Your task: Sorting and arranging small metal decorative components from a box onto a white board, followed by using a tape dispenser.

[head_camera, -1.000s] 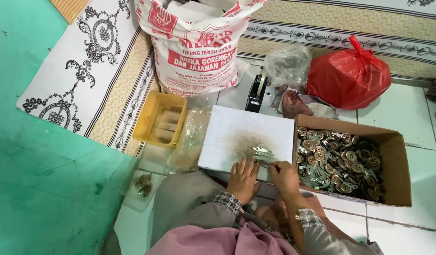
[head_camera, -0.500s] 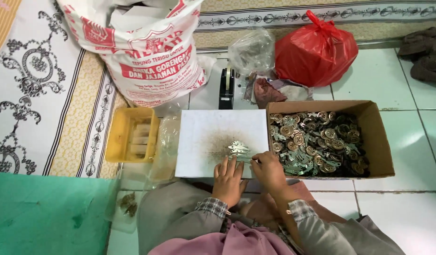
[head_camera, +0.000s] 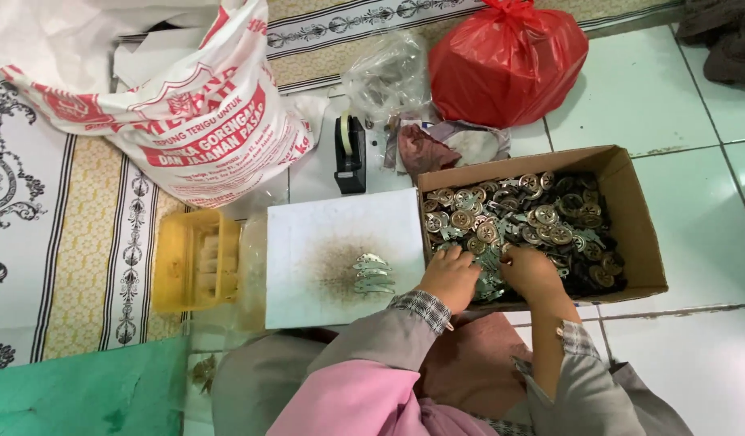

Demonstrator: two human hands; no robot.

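A brown cardboard box [head_camera: 636, 216] on the tiled floor is full of several small round metal pieces [head_camera: 527, 218]. Both hands reach into its near left corner. My left hand [head_camera: 450, 277] rests curled on the pieces at the box's edge, and my right hand [head_camera: 531, 272] is beside it, fingers down among the pieces. What the fingers hold is hidden. Left of the box lies a white board [head_camera: 308, 242] with a dark smudge and a small pile of flat metal pieces [head_camera: 371, 274] stacked on it.
A yellow plastic tray [head_camera: 172, 262] sits left of the board. Behind are a black tape dispenser [head_camera: 350, 153], a large white and red printed sack [head_camera: 187, 121], a clear plastic bag [head_camera: 387, 73] and a red plastic bag [head_camera: 506, 60]. Patterned mat at left, green sheet [head_camera: 82, 391] lower left.
Both hands have moved right from the pile on the white board into the cardboard box. The view has shifted and come closer.
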